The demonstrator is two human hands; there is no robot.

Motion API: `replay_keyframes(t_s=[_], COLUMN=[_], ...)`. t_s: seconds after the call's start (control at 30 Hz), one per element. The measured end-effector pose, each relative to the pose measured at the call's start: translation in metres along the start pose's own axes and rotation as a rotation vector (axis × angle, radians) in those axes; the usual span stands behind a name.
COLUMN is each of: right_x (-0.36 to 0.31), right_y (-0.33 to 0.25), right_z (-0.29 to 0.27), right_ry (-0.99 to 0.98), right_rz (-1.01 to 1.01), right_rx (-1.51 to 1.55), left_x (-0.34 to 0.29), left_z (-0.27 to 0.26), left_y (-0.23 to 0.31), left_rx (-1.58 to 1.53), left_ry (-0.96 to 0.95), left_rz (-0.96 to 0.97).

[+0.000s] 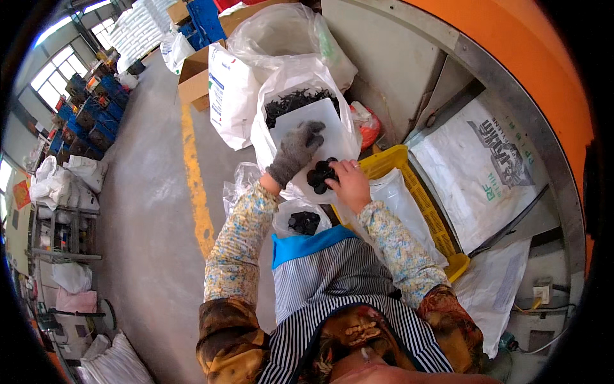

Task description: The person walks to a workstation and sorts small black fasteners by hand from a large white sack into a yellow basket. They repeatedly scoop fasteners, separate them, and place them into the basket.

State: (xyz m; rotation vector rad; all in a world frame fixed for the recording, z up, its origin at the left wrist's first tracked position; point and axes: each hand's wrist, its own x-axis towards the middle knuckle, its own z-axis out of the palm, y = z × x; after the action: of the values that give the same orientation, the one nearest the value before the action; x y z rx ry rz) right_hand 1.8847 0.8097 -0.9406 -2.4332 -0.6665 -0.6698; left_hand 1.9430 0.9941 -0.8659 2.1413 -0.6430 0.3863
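Observation:
A pale, flat plastic board (pixel 295 126) lies across the mouth of a white sack (pixel 263 133) that holds black plastic scraps (pixel 295 104). Over the board is my left hand (pixel 298 152), in a grey knitted glove, its fingers curled; whatever they may hold is hidden. Several black round discs (pixel 320 177) are bunched at the board's near right part. The bare fingers of my right hand (pixel 352 186) close on the edge of this bunch. Below the board, near my apron, a smaller clear bag (pixel 281 222) contains more black pieces (pixel 304 223).
To the right sits a yellow plastic crate (pixel 441 225) with a whitish bag (pixel 404 206) in it, beside a machine with an orange panel (pixel 511 38). Beyond the sack are a large clear bag (pixel 272 32) and a cardboard box (pixel 194 78). A yellow line (pixel 194 173) runs along the floor.

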Motion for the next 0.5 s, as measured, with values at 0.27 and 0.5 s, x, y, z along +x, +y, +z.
replay_keyframes(t_s=[0.27,0.5], right_x=[0.047,0.073], right_y=[0.013,0.002], right_z=[-0.004,-0.024], right_ry=[-0.06,0.041], right_rz=[0.039,-0.005], right_rx=[0.068,0.294], left_x=[-0.035,-0.029], left_z=[0.019,0.024], left_y=[-0.004,-0.016], left_rx=[-0.022,-0.338], left_ry=[-0.17,-0.022], left_rz=[-0.109,-0.317])
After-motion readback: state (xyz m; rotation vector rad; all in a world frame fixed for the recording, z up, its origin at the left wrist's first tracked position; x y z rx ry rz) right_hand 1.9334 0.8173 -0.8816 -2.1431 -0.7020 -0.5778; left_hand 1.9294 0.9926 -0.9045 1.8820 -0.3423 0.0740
